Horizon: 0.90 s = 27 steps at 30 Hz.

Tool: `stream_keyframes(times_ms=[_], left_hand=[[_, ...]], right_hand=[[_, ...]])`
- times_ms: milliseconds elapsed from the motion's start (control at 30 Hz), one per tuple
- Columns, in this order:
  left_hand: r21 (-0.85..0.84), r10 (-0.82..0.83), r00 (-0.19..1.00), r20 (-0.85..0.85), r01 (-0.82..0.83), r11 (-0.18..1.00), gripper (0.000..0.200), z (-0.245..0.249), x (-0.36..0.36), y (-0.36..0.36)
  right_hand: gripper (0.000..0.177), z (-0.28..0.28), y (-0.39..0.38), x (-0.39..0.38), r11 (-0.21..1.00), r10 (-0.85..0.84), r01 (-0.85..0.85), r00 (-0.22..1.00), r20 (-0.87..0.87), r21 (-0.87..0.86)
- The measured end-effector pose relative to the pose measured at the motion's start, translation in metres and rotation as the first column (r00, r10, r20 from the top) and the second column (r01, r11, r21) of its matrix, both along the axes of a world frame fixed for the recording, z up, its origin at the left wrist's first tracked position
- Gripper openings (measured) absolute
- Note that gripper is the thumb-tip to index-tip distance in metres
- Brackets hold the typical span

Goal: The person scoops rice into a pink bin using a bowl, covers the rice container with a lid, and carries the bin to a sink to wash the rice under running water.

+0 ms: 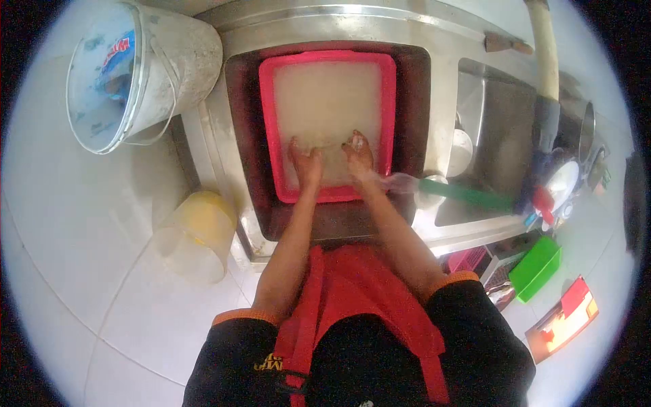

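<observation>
A pink rectangular basin [266, 122] sits in the steel sink and holds cloudy, beige-white water [329, 95]. My left hand [307, 166] dips into the water near the basin's front side, its fingertips blurred by the murk. Beside it, my right hand [359, 152] is also partly in the water, fingers curled, with a whitish patch showing at them that I cannot make out. A green hose [464, 195] with a clear, see-through end [400, 182] reaches over the basin's right rim, close to my right wrist.
Left of the sink stands a white bucket [173, 68] with a handle; a translucent yellowish container [203, 227] is below it. To the right lie a second sink bowl [502, 136], a white bowl [461, 152] and a red-handled utensil [543, 202]. A green basket [536, 268] sits lower right.
</observation>
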<state>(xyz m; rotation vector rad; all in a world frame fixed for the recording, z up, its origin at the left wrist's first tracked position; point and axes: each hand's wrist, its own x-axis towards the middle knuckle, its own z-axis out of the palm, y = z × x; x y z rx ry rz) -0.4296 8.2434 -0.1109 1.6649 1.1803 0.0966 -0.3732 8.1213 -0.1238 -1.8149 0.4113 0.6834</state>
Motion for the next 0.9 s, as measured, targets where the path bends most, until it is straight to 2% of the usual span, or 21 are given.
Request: stream_keyframes(times_ms=[67, 100, 133, 167, 200, 267, 367, 400, 467, 500, 533, 567, 600, 633, 667, 700, 767, 800, 833, 867, 900], left_hand=[[0.132, -0.078, 0.951, -0.301, 0.123, 0.984, 0.063, 0.015, 0.009, 0.015], [0.131, -0.079, 0.949, -0.306, 0.125, 0.983, 0.063, -0.003, 0.006, 0.021], [-0.048, -0.009, 0.962, -0.274, -0.004, 0.999, 0.067, -0.023, 0.009, 0.028], [-0.229, 0.069, 0.965, -0.255, -0.129, 0.965, 0.071, -0.039, 0.009, 0.032], [-0.228, 0.068, 0.963, -0.26, -0.13, 0.965, 0.071, -0.038, 0.011, 0.032], [-0.6, 0.235, 0.97, -0.057, -0.222, 0.768, 0.069, -0.033, 0.019, 0.028], [-0.536, 0.243, 0.97, -0.02, -0.215, 0.816, 0.058, -0.047, 0.029, 0.006], [-0.535, 0.242, 0.97, -0.024, -0.217, 0.816, 0.058, -0.031, 0.033, 0.002], [-0.464, 0.093, 0.995, -0.03, -0.096, 0.881, 0.049, 0.011, 0.039, -0.003], [-0.465, 0.092, 0.995, -0.027, -0.094, 0.88, 0.049, 0.008, 0.034, -0.006], [-0.522, 0.116, 0.992, 0.054, -0.071, 0.85, 0.048, 0.006, 0.031, -0.006], [-0.571, 0.142, 0.981, 0.134, -0.041, 0.82, 0.049, 0.003, 0.03, -0.006], [-0.569, 0.143, 0.98, 0.138, -0.04, 0.821, 0.049, 0.01, 0.029, -0.007], [-0.532, 0.134, 0.989, 0.064, -0.08, 0.843, 0.049, 0.019, 0.029, -0.01], [-0.491, 0.128, 0.992, -0.008, -0.115, 0.864, 0.049, 0.026, 0.03, -0.011], [-0.491, 0.128, 0.992, -0.004, -0.113, 0.864, 0.049, 0.033, 0.031, -0.013], [-0.4, 0.111, 0.992, 0.054, -0.081, 0.913, 0.051, 0.042, 0.031, -0.016], [-0.4, 0.111, 0.992, 0.055, -0.08, 0.913, 0.051, 0.027, 0.024, -0.016], [-0.289, 0.034, 0.999, 0.027, -0.025, 0.957, 0.057, 0.0, 0.012, -0.015], [-0.176, -0.039, 0.999, -0.01, 0.037, 0.984, 0.062, -0.003, 0.01, -0.011], [-0.178, -0.039, 0.999, -0.014, 0.036, 0.983, 0.062, -0.006, 0.008, -0.007]], right_hand=[[0.059, -0.037, -0.007, 0.007, 0.969, 0.137, -0.132, 0.99, 0.013, -0.211], [0.059, -0.05, -0.004, 0.01, 0.969, 0.136, -0.132, 0.991, 0.007, -0.21], [0.066, -0.062, -0.002, 0.014, 0.994, 0.001, -0.005, 1.0, -0.03, -0.11], [0.075, -0.068, -0.001, 0.015, 0.992, -0.13, 0.129, 0.988, -0.08, -0.017], [0.075, -0.05, 0.009, 0.021, 0.991, -0.13, 0.129, 0.988, -0.086, -0.018], [0.066, 0.007, 0.034, 0.038, 0.976, -0.212, 0.215, 0.87, -0.445, -0.044], [0.054, 0.002, 0.035, 0.028, 0.924, -0.175, 0.304, 0.876, -0.449, 0.233], [0.05, -0.002, 0.034, 0.026, 0.939, -0.156, 0.264, 0.897, -0.413, 0.219], [0.042, 0.002, 0.033, 0.025, 0.989, -0.073, 0.109, 0.944, -0.322, 0.096], [0.039, 0.01, 0.031, 0.024, 0.994, 0.067, -0.085, 0.967, -0.246, -0.064], [0.036, 0.016, 0.031, 0.026, 0.9, 0.306, -0.345, 0.935, -0.179, -0.267], [0.034, 0.021, 0.031, 0.028, 0.756, 0.476, -0.497, 0.864, -0.164, -0.425], [0.034, -0.002, 0.024, 0.019, 0.757, 0.477, -0.496, 0.864, -0.16, -0.425], [0.032, -0.046, 0.01, 0.001, 0.938, 0.243, -0.259, 0.965, -0.096, -0.229], [0.034, -0.069, 0.004, -0.006, 1.0, -0.018, 0.017, 0.996, -0.086, -0.009], [0.034, -0.044, 0.007, -0.002, 1.0, -0.017, 0.017, 0.997, -0.082, -0.008], [0.044, 0.037, 0.016, 0.009, 0.978, -0.099, 0.117, 0.989, -0.11, 0.171], [0.044, 0.024, 0.014, 0.006, 0.978, -0.099, 0.116, 0.989, -0.108, 0.171], [0.048, -0.002, 0.01, -0.002, 0.999, -0.013, 0.01, 0.995, 0.096, 0.03], [0.051, -0.004, 0.011, -0.001, 0.989, 0.102, -0.067, 0.955, 0.28, -0.13], [0.051, -0.005, 0.009, -0.001, 0.989, 0.102, -0.068, 0.956, 0.276, -0.131]])
